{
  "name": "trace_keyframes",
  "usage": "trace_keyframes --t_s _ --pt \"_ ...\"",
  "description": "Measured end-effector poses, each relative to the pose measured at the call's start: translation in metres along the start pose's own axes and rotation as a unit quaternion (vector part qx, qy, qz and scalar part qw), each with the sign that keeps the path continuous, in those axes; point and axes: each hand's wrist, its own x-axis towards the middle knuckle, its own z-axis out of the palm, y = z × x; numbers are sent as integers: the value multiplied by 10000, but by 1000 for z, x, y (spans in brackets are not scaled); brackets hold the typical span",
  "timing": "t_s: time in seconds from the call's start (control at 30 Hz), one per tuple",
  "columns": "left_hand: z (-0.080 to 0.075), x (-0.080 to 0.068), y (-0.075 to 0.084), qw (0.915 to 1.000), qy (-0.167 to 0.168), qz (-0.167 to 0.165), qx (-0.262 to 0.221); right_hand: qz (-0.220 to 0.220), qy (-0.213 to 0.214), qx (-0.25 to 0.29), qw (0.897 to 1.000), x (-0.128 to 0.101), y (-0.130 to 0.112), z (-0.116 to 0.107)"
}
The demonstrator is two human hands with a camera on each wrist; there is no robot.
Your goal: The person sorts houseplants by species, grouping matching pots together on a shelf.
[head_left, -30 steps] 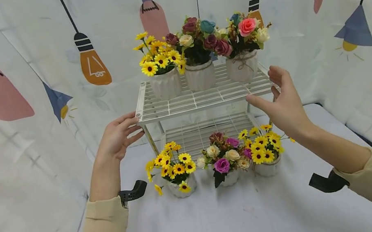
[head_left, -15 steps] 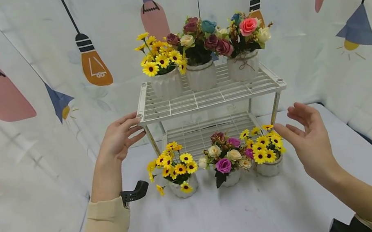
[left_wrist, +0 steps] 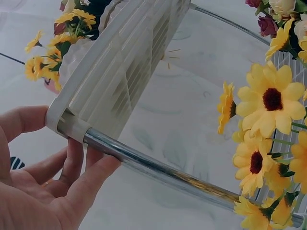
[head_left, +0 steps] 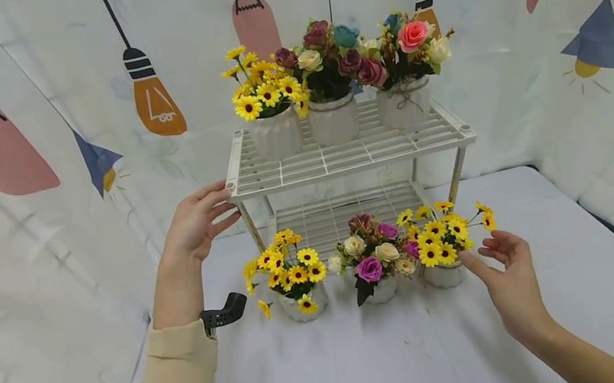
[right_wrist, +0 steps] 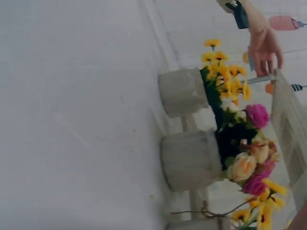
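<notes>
Head view: my left hand (head_left: pixel 190 229), left of centre, holds the near left corner of the white wire rack (head_left: pixel 355 169), which stands mid-frame. My left wrist view shows fingers at the shelf corner and against the metal post (left_wrist: pixel 153 167). My right hand (head_left: pixel 511 285), at centre right, has thumb and fingers apart, the thumb right by the lower-right pot of yellow flowers (head_left: pixel 446 253); I can't tell if they touch.

That pot sits on the white-covered table (head_left: pixel 364 373) in front of the rack, with the purple-and-cream bouquet pot (head_left: pixel 371 266) to its left and another yellow-flowered pot (head_left: pixel 292 280) further left. On the top shelf, upper centre, stand yellow flowers (head_left: pixel 272 115), dark-red roses (head_left: pixel 333 111) and, rightmost, a twine-tied pot (head_left: pixel 407 104) with a coral bloom. Behind hangs a lamp-printed backdrop (head_left: pixel 199 67).
</notes>
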Motion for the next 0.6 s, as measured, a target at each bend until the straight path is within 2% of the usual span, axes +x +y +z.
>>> trace_keyframes --t_s 0.17,0.4,0.6 --pt "-1 1 0 9999 71 27 -129 178 -132 -379 9990 4 21 6" --pt "-1 0 -2 9998 26 20 -201 -63 -321 -905 9954 16 47 13" --pt "-2 1 -3 9997 2 29 -227 -217 -268 -936 9950 31 61 24"
